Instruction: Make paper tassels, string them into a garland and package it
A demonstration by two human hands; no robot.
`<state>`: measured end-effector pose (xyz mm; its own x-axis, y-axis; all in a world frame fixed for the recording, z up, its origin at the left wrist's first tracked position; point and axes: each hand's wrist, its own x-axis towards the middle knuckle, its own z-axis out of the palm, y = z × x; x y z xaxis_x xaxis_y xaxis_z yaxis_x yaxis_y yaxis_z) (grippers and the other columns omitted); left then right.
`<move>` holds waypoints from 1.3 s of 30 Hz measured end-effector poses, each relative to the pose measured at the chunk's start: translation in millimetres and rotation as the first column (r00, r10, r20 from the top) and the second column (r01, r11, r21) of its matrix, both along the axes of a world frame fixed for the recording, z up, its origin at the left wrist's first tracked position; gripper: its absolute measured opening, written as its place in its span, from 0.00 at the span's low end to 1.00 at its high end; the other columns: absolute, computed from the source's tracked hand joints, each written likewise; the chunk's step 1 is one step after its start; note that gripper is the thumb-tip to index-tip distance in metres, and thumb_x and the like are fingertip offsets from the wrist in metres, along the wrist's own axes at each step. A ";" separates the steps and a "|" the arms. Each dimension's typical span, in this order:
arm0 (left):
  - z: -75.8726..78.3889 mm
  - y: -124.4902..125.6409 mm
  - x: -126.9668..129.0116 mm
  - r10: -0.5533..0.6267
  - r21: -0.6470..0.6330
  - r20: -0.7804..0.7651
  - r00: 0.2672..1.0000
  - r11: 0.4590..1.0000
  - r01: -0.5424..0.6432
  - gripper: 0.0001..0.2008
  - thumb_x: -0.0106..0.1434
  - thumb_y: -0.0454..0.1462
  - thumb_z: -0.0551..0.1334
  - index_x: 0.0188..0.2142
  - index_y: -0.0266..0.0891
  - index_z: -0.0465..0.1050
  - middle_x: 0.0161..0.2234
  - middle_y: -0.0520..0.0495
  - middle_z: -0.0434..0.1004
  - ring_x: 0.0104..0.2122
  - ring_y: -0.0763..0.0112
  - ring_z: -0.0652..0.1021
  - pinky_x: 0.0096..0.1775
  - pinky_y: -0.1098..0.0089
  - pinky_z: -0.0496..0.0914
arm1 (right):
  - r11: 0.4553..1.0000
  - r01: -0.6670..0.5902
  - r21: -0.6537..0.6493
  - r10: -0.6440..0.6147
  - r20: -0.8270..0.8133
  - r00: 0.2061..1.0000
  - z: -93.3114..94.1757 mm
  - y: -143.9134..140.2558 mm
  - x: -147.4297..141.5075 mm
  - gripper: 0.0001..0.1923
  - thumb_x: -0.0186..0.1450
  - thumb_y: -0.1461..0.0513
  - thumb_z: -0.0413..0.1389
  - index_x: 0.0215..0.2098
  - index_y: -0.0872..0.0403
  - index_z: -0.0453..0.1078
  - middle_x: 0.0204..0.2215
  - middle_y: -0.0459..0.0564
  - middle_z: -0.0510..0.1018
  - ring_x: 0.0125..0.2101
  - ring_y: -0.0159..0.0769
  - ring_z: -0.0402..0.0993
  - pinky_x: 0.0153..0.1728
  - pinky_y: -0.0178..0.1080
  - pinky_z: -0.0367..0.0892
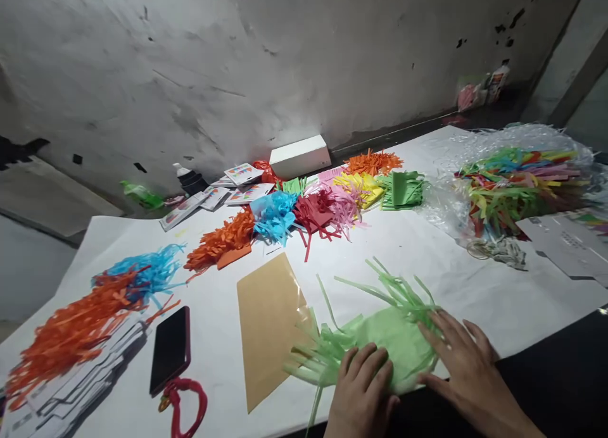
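A light green tissue-paper tassel sheet (pixel 401 343) lies near the table's front edge, its middle whole and both ends cut into fringe strips. My left hand (pixel 363 387) rests on its lower left part, palm down, fingers stretched over the paper with nothing gripped. On the right side, my right hand (pixel 463 356) touches the edge by the fringe, fingers spread. Just left of the green paper is a tan cardboard sheet (pixel 268 330), partly overlapped by the strips.
Fringed bundles in orange (pixel 225 238), blue (pixel 274 215), dark red (pixel 314 211), yellow (pixel 361 190) and green (pixel 401 190) line the back. A phone (pixel 171 349) with a red strap lies left. Clear plastic (pixel 517 140) wraps coloured strips at right. A white box (pixel 300 157) stands by the wall.
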<state>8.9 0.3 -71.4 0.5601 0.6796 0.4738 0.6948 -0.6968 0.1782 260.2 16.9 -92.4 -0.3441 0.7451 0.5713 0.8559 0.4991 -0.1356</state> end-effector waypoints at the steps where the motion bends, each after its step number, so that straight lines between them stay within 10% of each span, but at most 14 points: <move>1: -1.9 0.1 -1.0 0.005 0.003 0.020 1.000 1.000 -0.005 0.13 0.68 0.38 0.61 0.52 0.40 0.73 0.50 0.42 0.83 0.51 0.57 0.80 0.52 0.55 0.74 | 0.999 0.043 -0.004 -0.043 -0.007 0.999 -2.8 -0.3 10.1 0.26 0.74 0.46 0.47 0.58 0.53 0.70 0.55 0.59 0.77 0.54 0.55 0.73 0.51 0.56 0.60; 8: -4.7 -2.7 0.1 0.035 -0.017 0.093 0.995 0.999 -0.033 0.12 0.73 0.32 0.51 0.46 0.41 0.73 0.47 0.43 0.84 0.51 0.59 0.80 0.54 0.53 0.72 | 0.875 0.483 -0.027 -0.449 -0.418 0.790 17.8 -9.5 61.0 0.21 0.70 0.54 0.58 0.58 0.54 0.70 0.50 0.60 0.74 0.39 0.48 0.76 0.38 0.47 0.73; 11: 4.5 -0.8 0.9 0.013 -0.013 0.064 0.998 1.000 -0.012 0.12 0.73 0.31 0.53 0.46 0.42 0.73 0.47 0.44 0.85 0.52 0.62 0.80 0.58 0.56 0.69 | 0.992 0.030 0.123 -0.010 -0.154 0.988 36.5 -5.9 37.8 0.22 0.68 0.61 0.59 0.60 0.53 0.69 0.47 0.56 0.79 0.47 0.48 0.76 0.50 0.47 0.72; 15: 14.9 0.2 -0.1 -0.010 0.032 0.081 0.997 0.999 0.007 0.13 0.75 0.32 0.51 0.46 0.41 0.74 0.45 0.48 0.86 0.51 0.66 0.80 0.63 0.61 0.60 | 0.859 -0.508 -0.060 0.510 0.011 0.860 40.5 7.0 -2.1 0.15 0.71 0.68 0.52 0.53 0.58 0.74 0.48 0.56 0.82 0.54 0.42 0.75 0.61 0.47 0.66; 23: 25.3 -6.4 1.2 0.207 -0.185 0.155 0.966 0.967 -0.177 0.10 0.72 0.31 0.53 0.38 0.43 0.71 0.32 0.51 0.82 0.32 0.66 0.79 0.43 0.61 0.66 | 0.891 -0.411 -0.191 0.342 -0.314 0.886 29.6 12.2 -14.2 0.12 0.72 0.69 0.48 0.47 0.55 0.71 0.35 0.50 0.80 0.41 0.39 0.76 0.46 0.45 0.69; 28: 18.9 15.1 11.0 0.459 -0.244 -0.005 0.888 0.861 -0.446 0.12 0.71 0.32 0.53 0.30 0.43 0.66 0.24 0.51 0.76 0.24 0.64 0.76 0.32 0.63 0.62 | 0.979 -0.119 -0.167 0.078 -0.232 0.970 27.9 29.0 -38.6 0.08 0.74 0.64 0.50 0.39 0.53 0.71 0.28 0.48 0.77 0.30 0.39 0.73 0.37 0.43 0.65; 34: 15.7 35.1 15.1 0.500 -0.204 -0.217 0.838 0.817 -0.540 0.11 0.66 0.33 0.61 0.27 0.43 0.64 0.20 0.51 0.77 0.20 0.62 0.77 0.28 0.64 0.59 | 0.994 0.030 -0.104 -0.046 -0.150 0.988 24.4 32.8 -40.1 0.08 0.72 0.63 0.55 0.48 0.58 0.72 0.35 0.56 0.79 0.36 0.48 0.75 0.42 0.50 0.64; 39: 17.9 35.0 14.3 0.499 -0.215 -0.229 0.836 0.811 -0.544 0.11 0.64 0.32 0.63 0.27 0.42 0.66 0.19 0.51 0.77 0.20 0.61 0.77 0.28 0.63 0.62 | 0.938 -0.345 -0.011 0.342 -0.116 0.933 38.0 23.3 -32.8 0.11 0.71 0.71 0.54 0.47 0.55 0.74 0.41 0.52 0.82 0.47 0.43 0.76 0.58 0.51 0.59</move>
